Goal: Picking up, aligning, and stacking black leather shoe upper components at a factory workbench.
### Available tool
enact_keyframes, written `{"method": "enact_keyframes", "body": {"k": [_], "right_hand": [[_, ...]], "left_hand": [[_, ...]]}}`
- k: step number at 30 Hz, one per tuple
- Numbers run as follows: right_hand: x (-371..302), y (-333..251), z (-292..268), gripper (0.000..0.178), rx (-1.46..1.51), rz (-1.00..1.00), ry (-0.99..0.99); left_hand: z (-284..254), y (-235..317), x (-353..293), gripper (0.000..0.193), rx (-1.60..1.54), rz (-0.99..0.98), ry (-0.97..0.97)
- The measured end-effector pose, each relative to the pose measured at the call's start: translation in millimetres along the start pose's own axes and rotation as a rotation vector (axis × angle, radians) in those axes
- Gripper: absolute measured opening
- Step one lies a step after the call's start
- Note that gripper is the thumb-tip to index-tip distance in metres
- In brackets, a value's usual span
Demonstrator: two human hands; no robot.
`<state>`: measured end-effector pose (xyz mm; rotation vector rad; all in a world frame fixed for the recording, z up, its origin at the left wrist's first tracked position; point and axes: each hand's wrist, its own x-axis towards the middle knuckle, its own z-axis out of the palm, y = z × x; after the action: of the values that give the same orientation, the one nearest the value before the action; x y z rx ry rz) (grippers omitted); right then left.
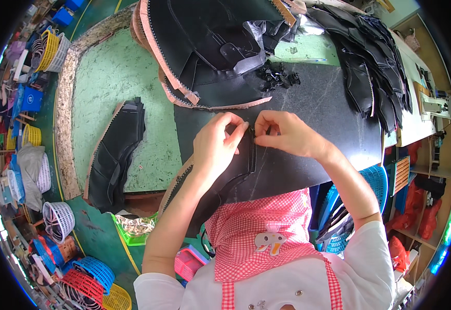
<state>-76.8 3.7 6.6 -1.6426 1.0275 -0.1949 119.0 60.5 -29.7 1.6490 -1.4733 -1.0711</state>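
Observation:
A black leather piece (236,181) with a dark zipper-like strip (252,155) along its edge lies across the near side of the black mat, partly beneath my left forearm. My left hand (218,138) is closed in a pinch on the upper end of that piece. Right beside it my right hand (287,133) has thumb and forefinger pinched at the strip's top end; whatever small thing lies between them is hidden. Beyond the hands is a heap of small black parts (280,76).
Large black leather pieces with pinkish zigzag edges (210,41) are piled at the far side. Another black piece (114,160) lies left on the green tabletop (101,88). Overlapping black pieces (375,62) cover the far right. Blue baskets (375,186) stand below at right.

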Motion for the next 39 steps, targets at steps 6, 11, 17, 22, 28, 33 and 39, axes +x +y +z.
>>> {"method": "enact_keyframes", "body": {"k": [6,11,17,22,28,33,39], "right_hand": [[-17,2,17,0.013,-0.041,-0.209,0.202],[-16,-5,20,0.014,0.016,-0.111,0.338],[5,-3,9,0.015,-0.169,-0.045,0.238],[24,0,-7,0.022,-0.013,0.091,0.017],[25,-10,-17,0.019,0.097,0.257,-0.145],[10,-3,-10,0.012,0.036,0.042,-0.058],[-1,2,3,0.014,0.196,0.05,-0.006]], "left_hand": [[-4,0,3,0.017,-0.134,-0.049,-0.075],[-2,4,1,0.014,-0.146,-0.071,-0.055],[2,6,-2,0.016,-0.038,0.025,0.03],[7,10,-4,0.016,0.062,0.082,0.11],[14,3,-1,0.014,0.182,0.24,0.243],[6,3,-1,0.015,0.067,0.137,0.156],[-15,7,10,0.025,-0.218,-0.125,-0.195]]}}
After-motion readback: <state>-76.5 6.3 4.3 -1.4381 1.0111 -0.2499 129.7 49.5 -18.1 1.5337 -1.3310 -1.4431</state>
